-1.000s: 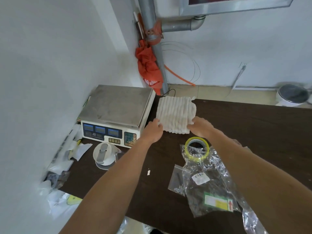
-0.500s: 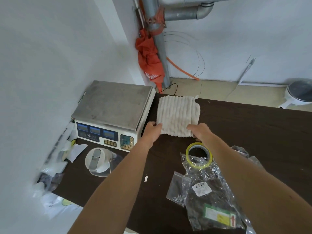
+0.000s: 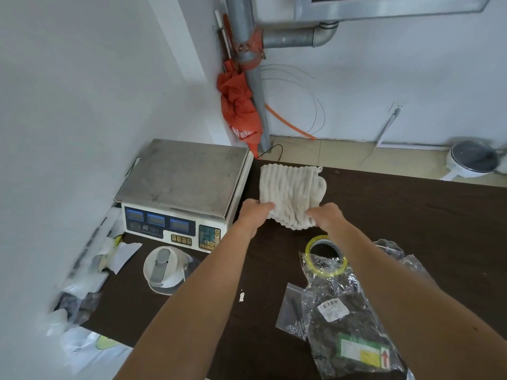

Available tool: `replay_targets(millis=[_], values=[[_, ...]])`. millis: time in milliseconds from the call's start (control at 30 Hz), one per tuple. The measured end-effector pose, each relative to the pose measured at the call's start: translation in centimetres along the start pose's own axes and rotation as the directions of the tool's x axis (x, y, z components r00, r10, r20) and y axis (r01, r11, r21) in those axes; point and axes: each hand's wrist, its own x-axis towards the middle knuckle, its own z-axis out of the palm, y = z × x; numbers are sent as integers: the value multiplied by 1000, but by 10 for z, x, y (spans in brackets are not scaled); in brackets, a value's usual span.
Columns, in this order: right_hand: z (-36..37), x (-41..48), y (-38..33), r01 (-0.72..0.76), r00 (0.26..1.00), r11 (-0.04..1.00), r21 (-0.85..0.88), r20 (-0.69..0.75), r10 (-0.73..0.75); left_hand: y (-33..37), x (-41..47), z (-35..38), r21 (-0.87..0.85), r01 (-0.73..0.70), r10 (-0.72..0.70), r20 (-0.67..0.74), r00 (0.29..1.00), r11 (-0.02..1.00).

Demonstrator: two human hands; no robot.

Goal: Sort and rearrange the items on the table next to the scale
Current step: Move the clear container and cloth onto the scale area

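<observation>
Dark table (image 3: 411, 215): ribbed towel (image 3: 290, 193) beside scale (image 3: 186, 176), ribs running away, near corners gripped by left hand (image 3: 253, 212) and right hand (image 3: 326, 216)

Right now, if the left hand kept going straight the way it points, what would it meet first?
The left hand already grips the cloth's near edge and points away, slightly right. Going on, it would just push into the cloth. The scale lies just to its left, probably out of line, though depth is unclear.

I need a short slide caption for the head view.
Both hands grip a white cloth beside the scale.
</observation>
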Motion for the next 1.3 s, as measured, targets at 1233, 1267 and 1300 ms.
replay_targets(millis=[1233, 1267, 1300], values=[[248, -226, -124, 506, 822, 854, 120, 234, -519, -75, -136, -367, -252, -129, 48, -305, 951, 959], [259, -233, -123, 545, 807, 834, 85, 217, -549, -82, -137, -376, -205, -119, 51, -307, 950, 972], [269, -242, -121, 570, 794, 818, 72, 208, -572, -91, -138, -384, -161, -114, 58, -316, 947, 980]])
